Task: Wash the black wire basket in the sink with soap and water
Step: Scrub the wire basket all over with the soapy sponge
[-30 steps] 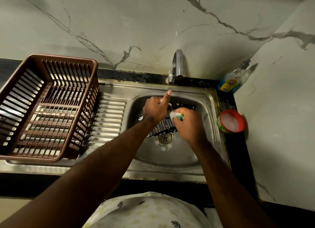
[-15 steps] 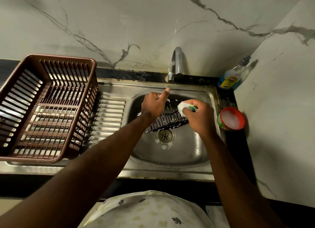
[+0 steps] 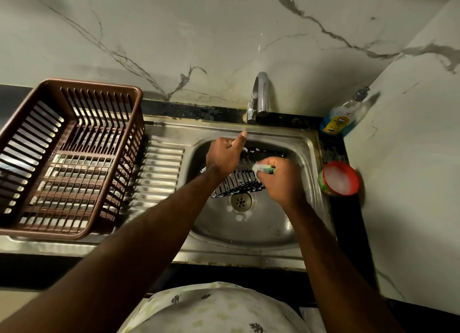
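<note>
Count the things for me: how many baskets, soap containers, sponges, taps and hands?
Baskets: 2 (black wire basket, brown plastic basket)
Soap containers: 2 (dish soap bottle, red soap tub)
Sponges: 1 (sponge)
Taps: 1 (tap)
Hands: 2 (left hand, right hand)
Total: 8
</note>
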{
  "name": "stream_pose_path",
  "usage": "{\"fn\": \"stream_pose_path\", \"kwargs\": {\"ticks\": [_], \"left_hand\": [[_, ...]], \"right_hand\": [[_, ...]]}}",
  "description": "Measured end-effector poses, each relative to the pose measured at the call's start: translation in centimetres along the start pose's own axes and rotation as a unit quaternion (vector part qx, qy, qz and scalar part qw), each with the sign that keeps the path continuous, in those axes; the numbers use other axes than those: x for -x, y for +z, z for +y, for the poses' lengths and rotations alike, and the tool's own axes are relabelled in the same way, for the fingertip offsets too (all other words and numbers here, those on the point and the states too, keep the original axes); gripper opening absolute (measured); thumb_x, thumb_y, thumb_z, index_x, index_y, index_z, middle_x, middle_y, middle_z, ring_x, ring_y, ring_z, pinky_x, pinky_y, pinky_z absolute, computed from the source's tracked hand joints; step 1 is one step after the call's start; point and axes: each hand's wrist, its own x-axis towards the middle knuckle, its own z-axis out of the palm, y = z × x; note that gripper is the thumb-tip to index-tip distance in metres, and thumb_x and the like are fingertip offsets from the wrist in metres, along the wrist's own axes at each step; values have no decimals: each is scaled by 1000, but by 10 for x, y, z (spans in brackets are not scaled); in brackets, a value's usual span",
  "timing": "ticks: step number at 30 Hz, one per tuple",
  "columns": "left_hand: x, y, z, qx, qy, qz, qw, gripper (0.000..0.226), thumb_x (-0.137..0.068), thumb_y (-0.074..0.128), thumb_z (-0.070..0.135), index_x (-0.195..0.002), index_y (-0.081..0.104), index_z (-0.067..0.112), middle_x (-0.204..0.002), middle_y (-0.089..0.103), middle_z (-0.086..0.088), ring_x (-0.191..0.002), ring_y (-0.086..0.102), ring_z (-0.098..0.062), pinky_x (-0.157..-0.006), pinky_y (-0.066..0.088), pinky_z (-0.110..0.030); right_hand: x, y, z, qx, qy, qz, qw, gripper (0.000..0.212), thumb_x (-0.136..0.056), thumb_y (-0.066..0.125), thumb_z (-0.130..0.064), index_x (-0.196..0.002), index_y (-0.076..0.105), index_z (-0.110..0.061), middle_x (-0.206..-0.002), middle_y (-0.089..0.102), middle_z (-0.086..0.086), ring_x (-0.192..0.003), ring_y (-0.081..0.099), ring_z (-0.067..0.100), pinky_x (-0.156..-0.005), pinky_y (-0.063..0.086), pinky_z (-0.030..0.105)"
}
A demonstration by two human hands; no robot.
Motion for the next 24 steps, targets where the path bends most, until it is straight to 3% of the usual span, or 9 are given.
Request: {"fn": "stream_pose_path", "kwargs": {"ticks": [2,5,12,14,17,21,24], "left_hand": [[-1,-1,-2,4,-8,11,1000,59,-99,53,58,-53,44,23,-46,40,8,-40,34,-8,-48,31,-24],[-1,1,-5,10,-1,13,1000,58,-101,53,55,-53,45,22,-45,41,8,-40,34,-9,-47,31,-25],[7,8,-2,13,7,-15,1000,56,-98,56,57,-56,53,21,-46,47,7,-38,39,-7,-46,33,-25],[7,9,0,10,10,-13,1000,56,-98,57,56,-55,53,21,-45,47,8,-38,39,-7,-46,33,-24],[5,7,-3,18,10,-5,1000,57,-98,56,56,-57,54,17,-49,48,1,-41,40,-13,-47,34,-26],[1,2,-10,21,0,-3,1000,54,-99,56,54,-58,54,19,-50,47,0,-45,41,-18,-46,34,-27],[3,-2,-14,25,1,-15,1000,57,-99,58,52,-52,48,22,-44,42,7,-44,37,-18,-49,34,-31]], "right_hand": [[5,0,3,9,-5,-9,1000,16,-86,76,-13,-102,77,-13,-90,75,-2,-76,66,4,-64,49,12],[6,1,4,13,-15,-5,1000,14,-86,75,-14,-100,78,-12,-90,76,-1,-77,68,7,-70,58,25],[-17,-1,-12,20,-34,21,999,14,-89,74,-17,-101,78,-14,-91,77,0,-79,70,11,-75,60,34],[-18,-1,-13,22,-37,29,999,15,-89,74,-18,-103,78,-14,-94,77,0,-81,70,10,-76,60,31],[-6,0,-12,15,-28,22,999,18,-91,72,-17,-108,76,-12,-99,76,1,-82,68,6,-72,53,16],[19,0,-3,25,-19,-7,999,20,-91,71,-15,-110,75,-11,-96,76,1,-78,68,8,-71,58,24],[27,0,5,18,-8,-21,1000,21,-88,73,-13,-109,76,-14,-95,76,-1,-78,67,4,-66,50,9]]}}
